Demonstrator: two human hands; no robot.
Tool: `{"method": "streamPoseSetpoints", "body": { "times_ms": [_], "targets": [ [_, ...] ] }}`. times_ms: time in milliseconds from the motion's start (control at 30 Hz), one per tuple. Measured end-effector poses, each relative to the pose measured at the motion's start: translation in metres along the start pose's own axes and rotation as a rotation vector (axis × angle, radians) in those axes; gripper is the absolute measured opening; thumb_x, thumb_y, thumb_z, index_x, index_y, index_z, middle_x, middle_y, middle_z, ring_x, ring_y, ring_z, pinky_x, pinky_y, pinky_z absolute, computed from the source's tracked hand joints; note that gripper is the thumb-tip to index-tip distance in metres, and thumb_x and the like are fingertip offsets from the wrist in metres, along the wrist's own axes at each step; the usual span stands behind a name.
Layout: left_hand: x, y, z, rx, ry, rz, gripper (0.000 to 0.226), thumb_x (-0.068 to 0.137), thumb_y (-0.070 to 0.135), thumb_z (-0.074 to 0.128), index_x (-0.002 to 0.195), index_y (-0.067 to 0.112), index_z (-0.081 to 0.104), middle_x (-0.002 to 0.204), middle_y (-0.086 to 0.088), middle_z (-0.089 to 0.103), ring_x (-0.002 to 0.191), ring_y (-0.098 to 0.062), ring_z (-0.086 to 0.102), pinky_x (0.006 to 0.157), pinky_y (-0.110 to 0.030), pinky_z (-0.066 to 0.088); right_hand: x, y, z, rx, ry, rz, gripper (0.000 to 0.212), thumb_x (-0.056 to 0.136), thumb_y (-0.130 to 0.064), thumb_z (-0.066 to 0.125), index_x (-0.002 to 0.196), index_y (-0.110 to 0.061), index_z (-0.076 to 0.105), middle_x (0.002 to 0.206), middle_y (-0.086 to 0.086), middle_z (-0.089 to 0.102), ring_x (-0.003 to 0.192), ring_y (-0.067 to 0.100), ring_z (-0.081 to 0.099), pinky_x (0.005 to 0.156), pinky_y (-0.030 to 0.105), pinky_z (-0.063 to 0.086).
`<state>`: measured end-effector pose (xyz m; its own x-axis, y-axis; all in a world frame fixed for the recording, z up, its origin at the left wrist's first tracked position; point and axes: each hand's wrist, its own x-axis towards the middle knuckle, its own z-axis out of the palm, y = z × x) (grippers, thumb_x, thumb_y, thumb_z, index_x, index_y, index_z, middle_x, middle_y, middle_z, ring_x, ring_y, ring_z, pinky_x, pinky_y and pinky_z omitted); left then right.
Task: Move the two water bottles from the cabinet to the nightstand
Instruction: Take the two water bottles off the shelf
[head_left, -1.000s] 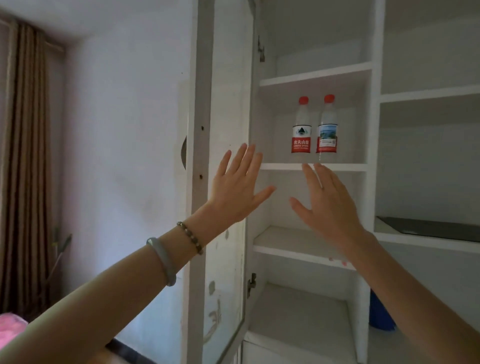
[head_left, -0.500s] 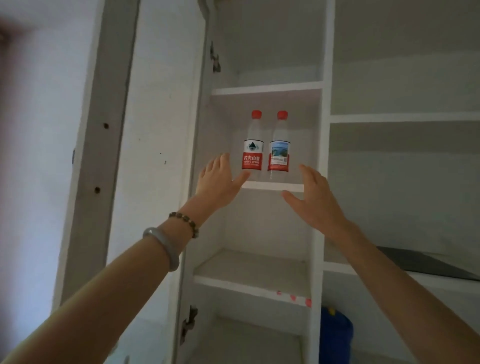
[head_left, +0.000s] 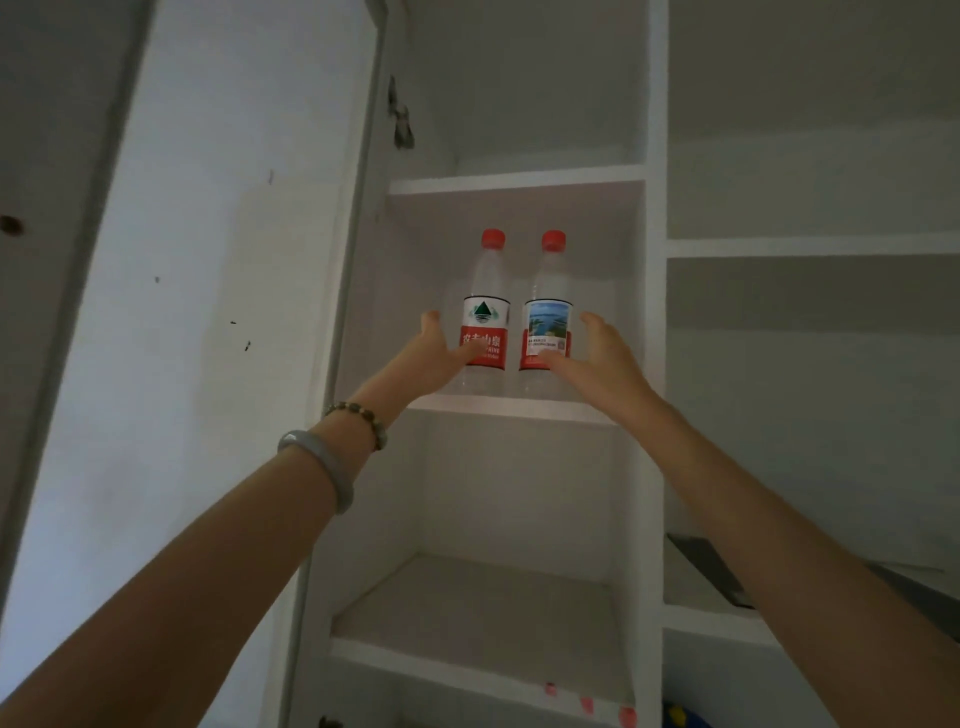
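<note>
Two clear water bottles with red caps stand side by side on a white cabinet shelf (head_left: 524, 409). The left bottle (head_left: 485, 317) has a red and white label with a green mountain mark. The right bottle (head_left: 548, 319) has a landscape picture on its label. My left hand (head_left: 428, 364) cups the left bottle from its left side, thumb on the label, fingers raised and a little apart from the plastic. My right hand (head_left: 605, 364) mirrors it on the right bottle, thumb touching the label's lower edge. Both bottles rest upright on the shelf.
The white cabinet door (head_left: 234, 260) hangs open at the left, close to my left forearm. More white shelves lie above and below (head_left: 478, 613). A dark flat object (head_left: 711, 571) lies in the right compartment. Something blue (head_left: 675, 719) sits at the bottom right.
Both hands have risen from below the shelf edge to the bottles and now flank them. The view has moved closer to the cabinet. The bottles have not moved.
</note>
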<state>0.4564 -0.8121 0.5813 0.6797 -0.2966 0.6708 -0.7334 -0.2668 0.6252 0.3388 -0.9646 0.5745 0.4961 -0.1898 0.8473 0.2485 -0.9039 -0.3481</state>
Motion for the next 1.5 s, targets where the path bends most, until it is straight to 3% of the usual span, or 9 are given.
{"method": "streamPoseSetpoints", "body": {
  "times_ms": [133,233,400,633,867,1200,1333,1433,1500],
  "targets": [
    [0.028,-0.007,0.009,-0.081,-0.026,-0.053,0.081,0.087,0.038,0.058,0.143,0.002,0.012,0.140,-0.018,0.041,0.122,-0.030,0.046,0.092,-0.034,0.040,0.034,0.019,0.018,0.043,-0.008,0.089,0.057,0.083,-0.027,0.064,0.129,-0.008,0.037,0.124,0.011,0.052,0.089,0.011,0.047,0.057,0.013,0.035],
    [0.042,-0.011,0.012,-0.020,-0.022,-0.066,0.074,0.086,0.043,0.058,0.136,-0.002,0.028,0.130,-0.014,0.050,0.106,-0.025,0.053,0.081,-0.030,0.040,0.053,0.030,0.030,0.110,-0.009,0.188,0.060,0.079,-0.034,0.068,0.125,-0.008,0.040,0.115,0.006,0.057,0.088,0.013,0.052,0.060,0.019,0.039],
    [0.063,-0.017,0.018,-0.090,-0.064,-0.060,0.058,0.082,0.045,0.063,0.123,0.007,0.048,0.113,-0.008,0.060,0.094,-0.020,0.056,0.080,-0.038,0.052,0.073,0.043,0.044,0.194,-0.027,0.301,0.055,0.070,-0.042,0.073,0.113,-0.014,0.053,0.102,0.001,0.065,0.085,0.013,0.060,0.054,0.022,0.041],
    [0.069,-0.019,0.022,-0.092,-0.112,-0.003,0.045,0.078,0.044,0.067,0.111,0.016,0.053,0.101,-0.004,0.063,0.076,-0.013,0.060,0.055,-0.025,0.048,0.078,0.050,0.047,0.286,-0.092,0.369,0.048,0.063,-0.041,0.078,0.103,-0.021,0.061,0.097,0.003,0.069,0.087,0.020,0.065,0.083,0.042,0.053],
    [0.068,-0.016,0.019,-0.155,-0.076,0.028,0.036,0.078,0.040,0.069,0.103,0.017,0.056,0.094,-0.003,0.065,0.071,-0.009,0.062,0.053,-0.025,0.049,0.076,0.046,0.044,0.290,-0.047,0.364,0.043,0.062,-0.038,0.080,0.097,-0.018,0.062,0.093,0.005,0.070,0.082,0.019,0.067,0.079,0.041,0.056],
    [0.041,0.017,-0.012,-0.093,-0.053,0.084,0.047,0.076,0.045,0.069,0.111,0.016,0.056,0.099,-0.003,0.065,0.089,-0.020,0.065,0.074,-0.038,0.056,0.060,0.026,0.023,0.295,-0.015,0.315,0.045,0.063,-0.035,0.081,0.099,-0.018,0.061,0.093,0.001,0.068,0.078,0.012,0.065,0.067,0.030,0.054],
    [0.017,0.024,-0.019,-0.067,-0.046,0.070,0.039,0.076,0.044,0.069,0.103,0.020,0.055,0.096,-0.002,0.065,0.089,-0.020,0.065,0.072,-0.037,0.056,0.046,0.013,0.004,0.343,-0.020,0.284,0.037,0.064,-0.034,0.081,0.091,-0.022,0.058,0.092,0.000,0.067,0.080,0.013,0.065,0.068,0.029,0.053],
    [-0.002,0.032,-0.026,-0.062,-0.032,0.052,0.046,0.076,0.044,0.069,0.111,0.017,0.056,0.098,-0.003,0.065,0.087,-0.018,0.065,0.067,-0.035,0.056,0.028,0.005,-0.008,0.399,-0.049,0.256,0.032,0.066,-0.031,0.080,0.087,-0.024,0.057,0.088,-0.003,0.066,0.077,0.008,0.063,0.059,0.024,0.048],
    [-0.019,0.036,-0.029,-0.053,-0.037,0.035,0.045,0.077,0.042,0.068,0.112,0.017,0.055,0.097,-0.002,0.064,0.081,-0.016,0.064,0.063,-0.032,0.054,0.014,0.003,-0.012,0.440,-0.074,0.257,0.034,0.065,-0.029,0.081,0.090,-0.021,0.059,0.090,-0.002,0.067,0.078,0.010,0.065,0.064,0.026,0.051]
  ]
}}
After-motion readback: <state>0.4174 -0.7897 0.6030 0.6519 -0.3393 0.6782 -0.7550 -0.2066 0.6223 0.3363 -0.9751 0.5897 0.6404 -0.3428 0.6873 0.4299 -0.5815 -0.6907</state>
